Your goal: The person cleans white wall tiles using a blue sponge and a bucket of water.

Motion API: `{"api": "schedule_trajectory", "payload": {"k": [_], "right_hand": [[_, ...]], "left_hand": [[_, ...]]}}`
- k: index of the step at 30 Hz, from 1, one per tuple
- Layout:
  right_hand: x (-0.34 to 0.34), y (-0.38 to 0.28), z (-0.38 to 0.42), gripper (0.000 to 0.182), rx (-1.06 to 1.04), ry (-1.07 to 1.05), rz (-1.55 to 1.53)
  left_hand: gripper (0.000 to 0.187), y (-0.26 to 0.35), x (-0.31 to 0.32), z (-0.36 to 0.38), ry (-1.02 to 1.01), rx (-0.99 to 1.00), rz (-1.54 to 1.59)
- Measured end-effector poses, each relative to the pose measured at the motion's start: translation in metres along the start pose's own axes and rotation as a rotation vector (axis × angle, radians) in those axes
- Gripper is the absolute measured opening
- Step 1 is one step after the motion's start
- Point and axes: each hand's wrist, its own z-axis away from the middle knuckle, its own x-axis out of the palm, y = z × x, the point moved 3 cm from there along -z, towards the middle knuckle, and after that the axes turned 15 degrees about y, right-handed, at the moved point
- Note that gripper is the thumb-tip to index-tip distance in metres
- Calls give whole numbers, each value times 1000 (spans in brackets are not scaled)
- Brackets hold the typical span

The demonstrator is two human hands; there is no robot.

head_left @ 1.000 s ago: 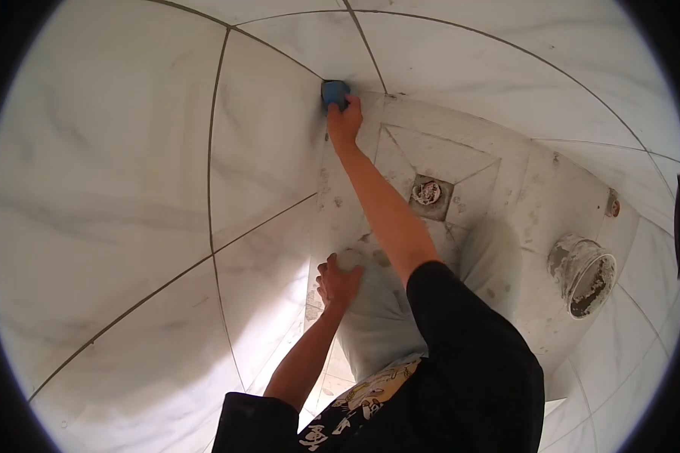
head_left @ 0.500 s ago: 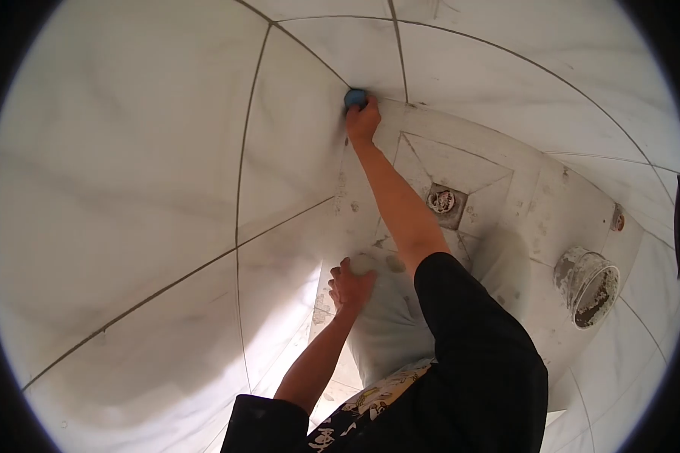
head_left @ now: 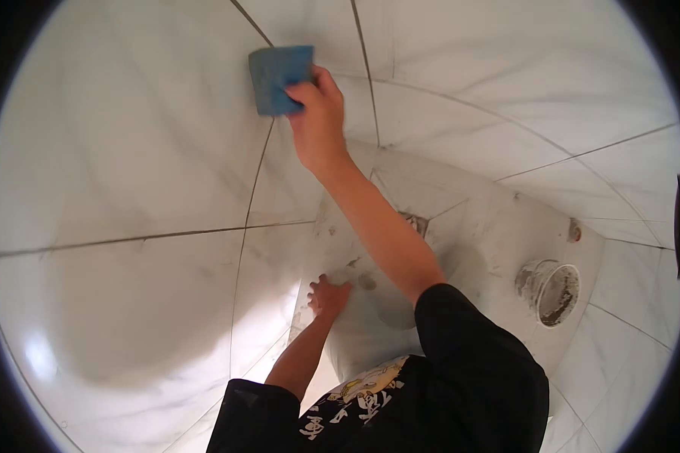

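Observation:
A flat blue square pad point(head_left: 268, 79) is in my right hand point(head_left: 321, 121), thumb over its near face and fingers behind it. The pad is held up at the corner where two white tiled walls meet, overlapping the dark joint line there. Lower down, my left hand point(head_left: 329, 296) rests on my bent knee in light trousers point(head_left: 355, 332), its fingers spread and nothing in them.
On the dusty floor to the right stands a bucket point(head_left: 557, 293) crusted with mortar. A floor drain point(head_left: 414, 223) shows partly behind my right forearm. A capped pipe stub point(head_left: 574, 229) sits by the right wall. Dark grout lines cross the wall tiles point(head_left: 128, 151).
My right hand has risen with the blue pad from the low corner by the floor up along the wall joint. The view has shifted; my left hand stays at the knee, its fingers more spread.

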Motion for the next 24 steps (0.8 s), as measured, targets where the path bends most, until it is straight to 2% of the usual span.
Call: {"api": "schedule_trajectory", "payload": {"k": [2,4,6,8,10,12,15,17,19,20,21,24], "right_hand": [[-8,-39,30,45,68,-118,-238],[-11,-84,57,48,284,-159,-263],[5,-129,76,52,275,-316,-116],[49,-185,101,55,-74,-423,120],[106,-244,129,53,-329,-542,176],[177,-300,162,42,-633,-586,234],[255,-355,195,38,-779,-644,348],[307,-391,210,43,-906,-647,412],[353,-415,224,47,-1009,-640,476],[374,-424,231,48,-1169,-616,605],[391,-435,237,48,-1328,-575,734],[423,-458,228,57,-1450,-564,872]], "left_hand": [[87,-6,5,0,29,-22,-20],[88,-16,17,-5,86,-7,7],[91,-20,11,1,73,-19,16],[90,-25,10,2,69,-28,7],[88,-31,17,3,100,-34,22],[87,-34,15,3,96,-31,65],[85,-38,13,7,61,-60,112],[102,-40,-4,13,-54,-36,101],[102,-50,-28,38,-77,26,207],[103,-50,-36,45,-115,72,285],[103,-49,-40,46,-107,81,290],[101,-50,-34,37,-180,106,217]]}}
